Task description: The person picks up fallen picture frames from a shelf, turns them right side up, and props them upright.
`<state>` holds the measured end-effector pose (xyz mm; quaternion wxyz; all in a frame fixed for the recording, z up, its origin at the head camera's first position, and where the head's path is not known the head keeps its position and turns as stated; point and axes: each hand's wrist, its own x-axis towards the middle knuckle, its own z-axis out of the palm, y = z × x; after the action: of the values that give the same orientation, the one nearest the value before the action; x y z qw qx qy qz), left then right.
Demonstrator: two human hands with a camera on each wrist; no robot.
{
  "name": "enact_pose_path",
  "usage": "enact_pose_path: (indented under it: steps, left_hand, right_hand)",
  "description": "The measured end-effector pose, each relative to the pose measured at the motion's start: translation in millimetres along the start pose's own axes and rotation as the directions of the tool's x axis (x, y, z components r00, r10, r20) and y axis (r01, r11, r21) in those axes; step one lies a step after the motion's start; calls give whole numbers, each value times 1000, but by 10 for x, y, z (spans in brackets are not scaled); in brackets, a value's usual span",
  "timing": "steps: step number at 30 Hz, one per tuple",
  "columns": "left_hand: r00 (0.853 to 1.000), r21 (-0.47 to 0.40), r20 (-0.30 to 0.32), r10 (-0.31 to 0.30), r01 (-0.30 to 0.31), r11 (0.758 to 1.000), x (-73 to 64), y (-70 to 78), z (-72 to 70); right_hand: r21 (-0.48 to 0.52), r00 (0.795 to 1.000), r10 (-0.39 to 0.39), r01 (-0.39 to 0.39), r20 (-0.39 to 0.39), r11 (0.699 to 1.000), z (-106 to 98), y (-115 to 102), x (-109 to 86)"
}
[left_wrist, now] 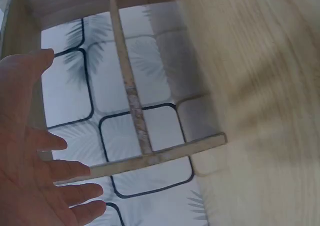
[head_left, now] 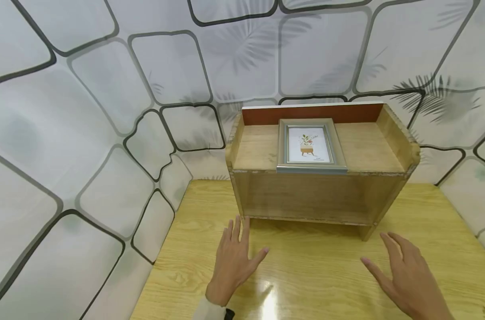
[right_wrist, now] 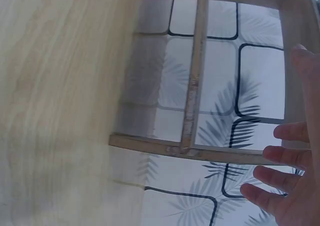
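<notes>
A small two-level wooden shelf (head_left: 370, 144) stands upright on the table, worn and chipped along its front edges. On its upper board lies a picture frame (head_left: 282, 149) with silver-beige edging and a potted-plant print. My left hand (head_left: 235, 262) is over the table by the shelf's lower left corner, fingers extended and thumb spread; touch with the shelf is unclear. Off the front right corner, my right hand (head_left: 412, 278) holds nothing, its fingers loosely extended. In the wrist views, the left hand (left_wrist: 30, 171) and right hand (right_wrist: 300, 181) appear beside the shelf's side panels.
The table (head_left: 306, 266) has a yellow wood-grain top, with a bright reflection near the front. Behind the shelf and along both sides rise walls (head_left: 106, 186) covered in pale fabric with dark rounded outlines and leaf prints.
</notes>
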<state>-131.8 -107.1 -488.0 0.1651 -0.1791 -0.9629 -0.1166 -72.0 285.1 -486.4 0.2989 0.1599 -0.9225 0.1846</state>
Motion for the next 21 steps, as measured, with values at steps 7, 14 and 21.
enact_pose_path:
  steps: [7, 14, 21]
  left_hand:
    - [977, 18, -173, 127, -126, 992, 162, 115, -162]
    - [901, 7, -348, 260, -275, 961, 467, 306, -521]
    - [913, -90, -334, 234, -278, 956, 898, 490, -978]
  right_hand:
    - [-35, 997, 79, -80, -16, 996, -122, -137, 215]
    - [-61, 989, -73, 66, -130, 996, -309, -198, 567]
    - [-103, 969, -149, 130, -195, 986, -554, -294, 1076]
